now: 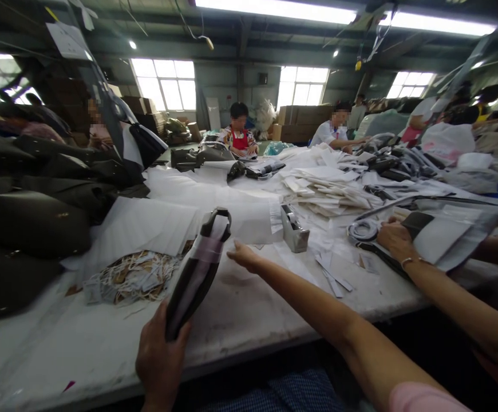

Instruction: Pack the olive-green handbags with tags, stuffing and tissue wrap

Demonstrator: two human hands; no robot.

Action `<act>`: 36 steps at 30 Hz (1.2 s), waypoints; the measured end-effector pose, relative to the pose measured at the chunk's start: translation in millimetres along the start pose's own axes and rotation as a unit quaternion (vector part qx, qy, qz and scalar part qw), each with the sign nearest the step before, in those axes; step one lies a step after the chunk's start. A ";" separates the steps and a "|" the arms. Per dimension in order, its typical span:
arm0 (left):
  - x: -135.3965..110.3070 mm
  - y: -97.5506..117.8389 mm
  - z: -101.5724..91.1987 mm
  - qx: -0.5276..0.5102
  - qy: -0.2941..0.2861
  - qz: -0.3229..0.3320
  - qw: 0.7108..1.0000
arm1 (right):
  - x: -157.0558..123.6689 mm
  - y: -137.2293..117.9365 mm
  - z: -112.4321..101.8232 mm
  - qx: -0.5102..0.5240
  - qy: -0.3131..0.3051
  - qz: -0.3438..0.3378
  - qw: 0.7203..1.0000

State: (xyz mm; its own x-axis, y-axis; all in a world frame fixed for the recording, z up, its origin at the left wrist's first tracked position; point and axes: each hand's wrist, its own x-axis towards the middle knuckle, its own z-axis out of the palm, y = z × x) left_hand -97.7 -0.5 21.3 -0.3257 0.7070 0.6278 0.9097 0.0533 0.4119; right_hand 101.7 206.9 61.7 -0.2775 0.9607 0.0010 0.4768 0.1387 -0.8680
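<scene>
My left hand (163, 349) is closed round the lower end of a dark folded strap (195, 274), bundled long and narrow with pale tissue round its upper part. The bundle stands tilted up above the table, its looped end pointing away from me. Just right of that end is my right hand (244, 256), fingers stretched toward the bundle and apart from it. A grey tape dispenser (295, 233) sits beyond my right hand. Left of the bundle lies a heap of tags with white strings (135, 277). Sheets of white paper (154, 226) are spread behind it.
Dark bags (26, 223) pile up at the left. Loose white paper pieces (330, 191) are heaped farther back. At right, a co-worker's hand (397, 237) rests on a grey-white bag (450, 229) beside a coiled strap. White strips (335, 274) lie near the table's front edge.
</scene>
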 end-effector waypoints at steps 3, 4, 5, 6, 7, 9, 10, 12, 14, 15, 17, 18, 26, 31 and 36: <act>0.0 -1.1 0.1 -0.008 0.002 0.012 1.000 | -29.1 13.8 -33.0 -0.077 -0.009 -0.026 0.997; 0.0 -1.1 0.4 -0.009 0.003 0.011 1.000 | -43.2 20.1 -47.3 -0.095 -0.019 -0.038 0.995; -0.1 -1.1 0.9 -0.010 0.005 0.007 1.000 | -58.3 27.2 -61.7 -0.114 -0.028 -0.050 0.992; -0.1 -1.1 1.4 -0.010 0.007 0.002 1.000 | -73.6 34.9 -75.3 -0.138 -0.033 -0.062 0.988; -0.2 -1.1 2.1 -0.009 0.008 -0.003 1.000 | -88.0 43.0 -87.2 -0.176 -0.033 -0.074 0.981; -0.2 -1.3 3.7 -0.009 0.008 -0.012 1.000 | -111.7 58.7 -103.3 -0.272 -0.026 -0.096 0.957; -0.1 -1.4 4.4 -0.009 0.008 -0.015 1.000 | -120.0 65.3 -107.1 -0.307 -0.028 -0.098 0.946; 0.5 -1.3 5.4 -0.008 0.006 -0.013 1.000 | -129.6 74.4 -107.2 -0.330 -0.040 -0.086 0.939; 1.3 -0.7 5.5 -0.009 0.002 -0.005 1.000 | -131.8 77.4 -101.9 -0.318 -0.041 -0.064 0.945; 1.6 -0.2 5.3 -0.010 0.000 0.000 1.000 | -131.1 77.0 -99.0 -0.313 -0.031 -0.050 0.948; 1.9 0.9 4.7 -0.010 0.000 0.007 1.000 | -127.9 74.2 -95.2 -0.303 -0.010 -0.014 0.953; 1.9 1.6 4.4 -0.008 0.001 0.008 1.000 | -125.7 72.2 -94.6 -0.295 -0.005 0.007 0.956; 3.0 6.8 3.5 -0.005 0.008 0.035 0.999 | -129.6 49.6 -72.2 -0.127 -0.074 0.108 0.983; 4.5 7.8 3.3 -0.015 0.010 0.048 0.999 | -155.9 29.8 -51.0 -0.127 -0.144 0.098 0.977; 5.6 10.2 2.0 -0.005 0.019 0.062 0.998 | -141.6 20.1 -39.1 -0.292 -0.068 -0.137 0.944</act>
State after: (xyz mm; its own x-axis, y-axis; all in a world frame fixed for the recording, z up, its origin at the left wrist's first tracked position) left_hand -89.7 5.4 27.7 -0.2205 0.6799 0.6994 0.9409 -0.0407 0.3362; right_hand 183.3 83.0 63.6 -0.5425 0.8355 0.0875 0.7393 0.5243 -0.4226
